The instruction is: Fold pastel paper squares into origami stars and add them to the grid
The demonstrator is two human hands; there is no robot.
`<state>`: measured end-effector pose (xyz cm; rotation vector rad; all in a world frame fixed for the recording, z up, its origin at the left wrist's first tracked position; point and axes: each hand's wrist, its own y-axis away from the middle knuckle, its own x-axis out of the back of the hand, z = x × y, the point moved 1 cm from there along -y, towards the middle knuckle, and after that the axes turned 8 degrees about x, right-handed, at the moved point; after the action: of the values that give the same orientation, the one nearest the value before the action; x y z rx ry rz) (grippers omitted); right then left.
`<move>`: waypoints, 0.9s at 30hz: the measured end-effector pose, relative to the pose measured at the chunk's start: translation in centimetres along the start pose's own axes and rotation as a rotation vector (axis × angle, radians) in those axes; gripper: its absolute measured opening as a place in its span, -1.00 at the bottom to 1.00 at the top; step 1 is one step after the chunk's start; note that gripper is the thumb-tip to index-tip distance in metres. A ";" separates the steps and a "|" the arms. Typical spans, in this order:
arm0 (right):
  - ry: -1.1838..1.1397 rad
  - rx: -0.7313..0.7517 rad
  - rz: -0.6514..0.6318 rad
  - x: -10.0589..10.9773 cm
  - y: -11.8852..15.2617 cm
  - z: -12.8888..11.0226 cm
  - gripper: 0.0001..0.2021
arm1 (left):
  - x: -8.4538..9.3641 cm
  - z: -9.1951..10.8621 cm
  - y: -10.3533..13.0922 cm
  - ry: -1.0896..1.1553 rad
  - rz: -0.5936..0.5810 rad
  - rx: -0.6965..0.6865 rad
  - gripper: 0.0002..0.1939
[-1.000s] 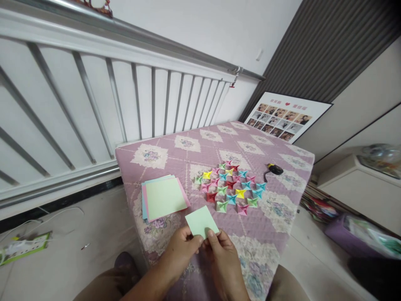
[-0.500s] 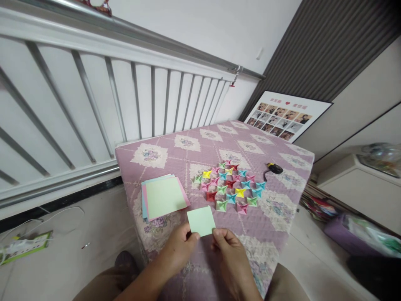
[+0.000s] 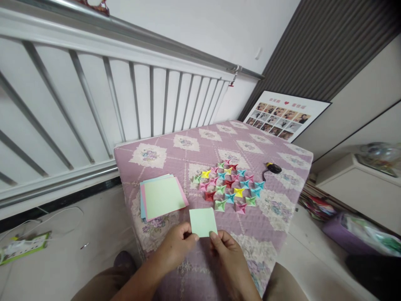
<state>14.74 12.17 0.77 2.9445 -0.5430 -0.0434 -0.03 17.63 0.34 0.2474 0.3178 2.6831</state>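
Note:
A light green square of paper [image 3: 203,222] is held up between both hands over the near part of the cloth. My left hand [image 3: 175,242] pinches its lower left corner, thumb in front and fingers behind. At the lower right corner my right hand [image 3: 228,253] grips it the same way. Just left of it lies a loose stack of larger paper sheets [image 3: 163,196], pale green on top with pink and blue edges showing. Beyond the held sheet stand several small folded paper stars [image 3: 229,184] in red, pink, yellow, blue and green, set in rows.
A purple floral cloth [image 3: 275,209] covers the table. A black and yellow object with a cord [image 3: 274,168] rests at the right. Behind is a white radiator [image 3: 140,100]; a photo board [image 3: 282,117] leans at the far end. A power strip [image 3: 26,248] lies on the floor.
The green sheet has turned slightly and its top edge is now nearly level. My right thumb has moved a little left onto its front near the corner.

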 end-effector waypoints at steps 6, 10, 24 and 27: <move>-0.086 -0.001 0.028 -0.7 0.0 -0.1 -0.62 | 0.2 0.1 0.1 0.068 -0.036 0.020 -0.86; -0.084 0.009 0.063 -1.3 0.1 0.0 -0.61 | -0.2 0.1 0.4 0.197 -0.062 0.056 -0.83; -0.084 -0.026 -0.039 -1.0 0.7 0.3 -0.61 | -0.4 -0.2 0.1 0.234 -0.069 0.034 -0.77; -0.063 -0.013 -0.044 -0.8 0.8 0.7 -0.62 | -1.1 -0.2 0.3 0.258 -0.049 0.068 -0.76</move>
<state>13.71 11.65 0.19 2.9510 -0.4838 -0.1451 0.81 16.88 0.12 -0.0878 0.4869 2.6593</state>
